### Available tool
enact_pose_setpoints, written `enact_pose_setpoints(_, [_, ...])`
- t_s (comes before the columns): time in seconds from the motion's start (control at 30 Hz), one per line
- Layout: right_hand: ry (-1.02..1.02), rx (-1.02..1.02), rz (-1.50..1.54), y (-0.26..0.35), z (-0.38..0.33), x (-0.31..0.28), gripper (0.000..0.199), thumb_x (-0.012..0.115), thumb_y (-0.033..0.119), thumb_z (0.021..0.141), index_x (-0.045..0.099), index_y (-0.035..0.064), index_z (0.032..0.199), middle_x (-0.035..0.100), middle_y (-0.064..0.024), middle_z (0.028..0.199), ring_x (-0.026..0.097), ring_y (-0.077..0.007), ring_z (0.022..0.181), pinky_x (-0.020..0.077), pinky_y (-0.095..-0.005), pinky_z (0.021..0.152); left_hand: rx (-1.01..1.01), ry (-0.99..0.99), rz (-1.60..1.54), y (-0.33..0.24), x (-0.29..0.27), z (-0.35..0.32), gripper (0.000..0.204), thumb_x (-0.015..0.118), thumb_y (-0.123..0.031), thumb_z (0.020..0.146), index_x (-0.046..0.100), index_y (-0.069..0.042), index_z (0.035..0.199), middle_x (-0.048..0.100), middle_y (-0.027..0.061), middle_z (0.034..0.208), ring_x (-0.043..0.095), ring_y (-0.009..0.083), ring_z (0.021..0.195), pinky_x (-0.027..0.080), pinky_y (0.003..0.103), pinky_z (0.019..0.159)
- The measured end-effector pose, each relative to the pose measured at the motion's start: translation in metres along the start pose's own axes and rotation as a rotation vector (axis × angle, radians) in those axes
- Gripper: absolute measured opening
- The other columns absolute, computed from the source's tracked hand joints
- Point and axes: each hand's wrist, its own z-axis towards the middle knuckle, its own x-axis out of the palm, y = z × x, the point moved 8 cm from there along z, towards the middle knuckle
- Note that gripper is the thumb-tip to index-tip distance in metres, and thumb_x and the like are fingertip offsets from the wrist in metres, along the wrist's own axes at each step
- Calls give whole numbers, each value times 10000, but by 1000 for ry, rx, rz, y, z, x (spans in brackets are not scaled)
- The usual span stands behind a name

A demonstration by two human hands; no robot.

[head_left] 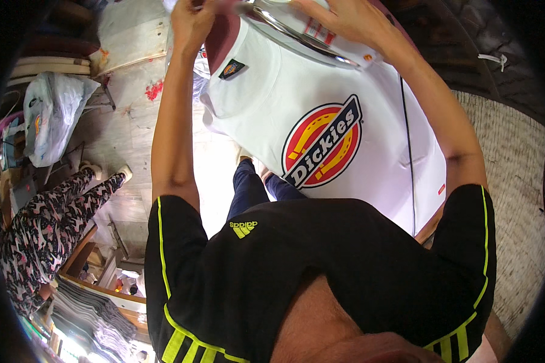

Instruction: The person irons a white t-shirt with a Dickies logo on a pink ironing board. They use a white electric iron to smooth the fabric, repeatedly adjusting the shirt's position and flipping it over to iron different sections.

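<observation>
A white T-shirt [369,157] with a large red, yellow and dark printed emblem lies spread in front of me, its dark neck label showing at the collar. On its upper part sits what looks like a clothes iron [339,43], pale-bodied with a shiny metal edge and red markings. My right hand [357,23] is closed on the iron at the top of the picture, part of its grip cut off. Near the collar, my left hand [192,24] has its fingers pinched together around something blurred at the upper edge.
A black cord [408,151] runs down over the shirt's right side. Reddish padding [221,43] shows beneath the collar. At left, a plastic bag [57,115] hangs by stacked goods, and a person in patterned trousers [39,224] stands nearby. Folded clothes [94,317] lie at lower left.
</observation>
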Motion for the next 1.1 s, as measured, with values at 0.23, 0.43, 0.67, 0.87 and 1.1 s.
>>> enact_pose_setpoints(0.23, [-125,-177,12,18,19,5,443,626,376,927,654,-56,1021,691,-283,946,692,-414,912,525,-480,787,316,-44,141,-92,12,-129,91,690,-78,880,689,-42,964,698,106,913,655,267,839,500,352,767])
enact_pose_setpoints(0.43, [-22,-241,-17,1,-12,16,417,621,355,926,652,-41,1052,693,-283,950,689,-421,894,532,-475,775,425,208,307,-101,62,-218,209,749,-65,788,695,-82,990,665,56,1028,598,279,983,439,410,838])
enact_pose_setpoints(0.67, [0,-240,-2,-7,-21,11,464,615,387,918,645,-27,1125,689,-287,1020,681,-418,969,514,-506,862,549,529,189,-137,147,-246,349,753,-134,829,657,-75,1159,632,82,1193,580,305,1124,435,447,907])
enact_pose_setpoints(0.87, [-245,-16,61,-54,-53,-32,516,608,462,922,676,-21,1092,700,-267,1029,683,-414,964,524,-475,861,707,720,262,-151,252,-270,526,795,-277,804,620,-137,1280,437,192,1422,443,421,1220,404,506,923])
enact_pose_setpoints(1.1, [-494,414,71,-105,-199,-122,517,608,478,947,672,-29,1025,696,-172,872,679,-249,751,538,-372,672,963,911,425,-198,358,-325,172,642,-149,884,716,-160,1039,611,50,980,585,260,1015,420,477,818])
